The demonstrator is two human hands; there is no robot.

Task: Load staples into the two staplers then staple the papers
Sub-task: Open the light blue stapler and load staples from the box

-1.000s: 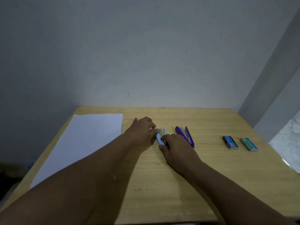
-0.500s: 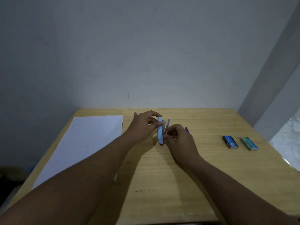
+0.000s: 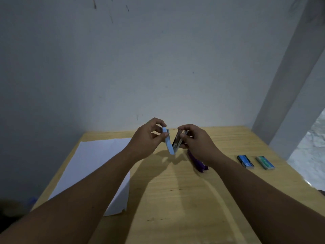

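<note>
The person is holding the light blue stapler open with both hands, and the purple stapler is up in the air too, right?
Not quite. In the head view the purple stapler lies on the wooden table, partly hidden behind the right hand. The left hand and right hand do hold the light blue stapler open above the table.

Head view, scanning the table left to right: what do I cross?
White paper sheets → left hand → light blue stapler, held open above the table → right hand → blue staple box → green staple box.
</note>
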